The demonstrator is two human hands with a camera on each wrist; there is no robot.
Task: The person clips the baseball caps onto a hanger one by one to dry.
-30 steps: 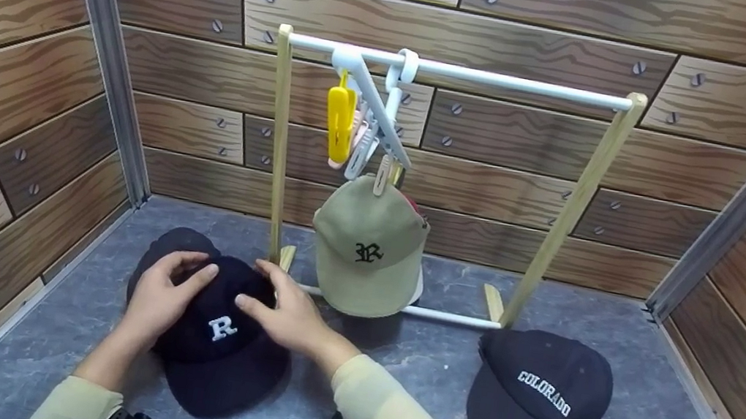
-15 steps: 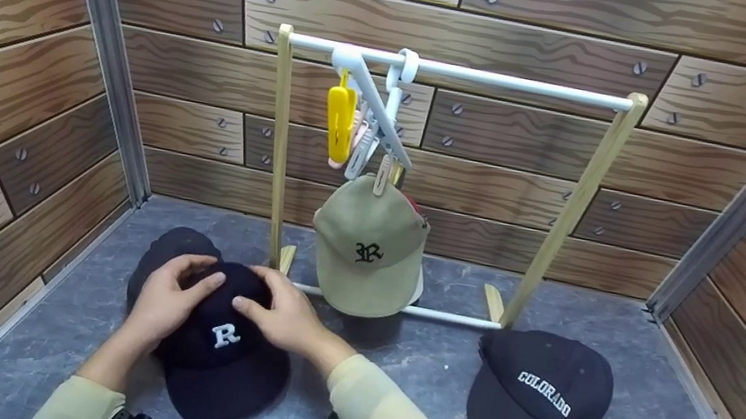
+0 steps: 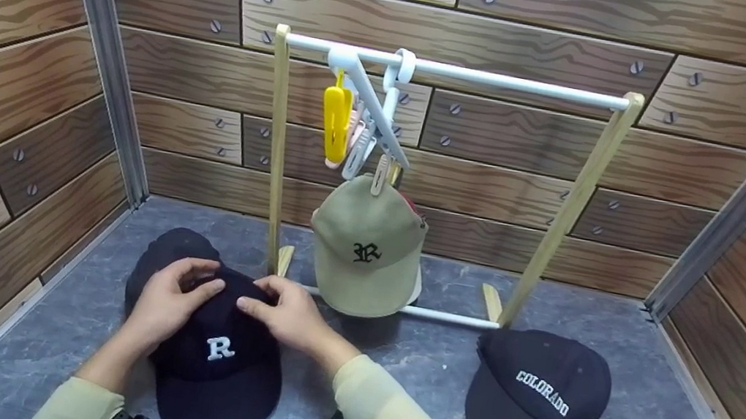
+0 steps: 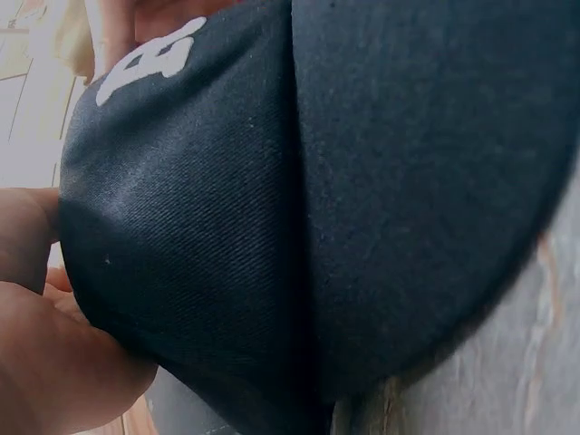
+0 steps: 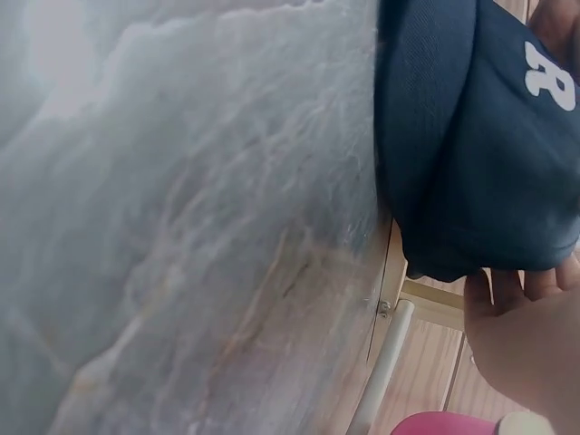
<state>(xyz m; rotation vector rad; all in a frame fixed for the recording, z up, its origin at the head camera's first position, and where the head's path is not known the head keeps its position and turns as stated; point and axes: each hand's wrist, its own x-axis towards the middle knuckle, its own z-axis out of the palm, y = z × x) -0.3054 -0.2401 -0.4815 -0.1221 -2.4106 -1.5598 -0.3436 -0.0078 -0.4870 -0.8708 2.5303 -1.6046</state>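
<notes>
A navy baseball cap [image 3: 221, 383] with a white letter R faces the front at the left of the tabletop. My left hand [image 3: 168, 301] grips its crown on the left side, thumb on the front. On the crown's other side my right hand [image 3: 291, 312] pinches it, fingers partly behind the fabric. Seen from the left wrist, the brim [image 4: 435, 181] fills the right half. From the right wrist, the fingertips of my right hand [image 5: 530, 326] reach behind the crown's edge. A second dark cap [image 3: 171, 249] lies behind, partly covered by my left hand and the first cap.
A rack [image 3: 510, 82] with a white rail and wooden legs stands at the back. From it hangs a pale-blue hanger [image 3: 377, 107] with several clips, including a yellow clip [image 3: 335, 126]. A beige cap [image 3: 368, 238] hangs clipped there. A dark COLORADO cap [image 3: 540, 404] lies at right.
The R cap has shifted slightly toward the front edge, its brim now lower in the head view. Both hands have moved with it, keeping hold of the crown.
</notes>
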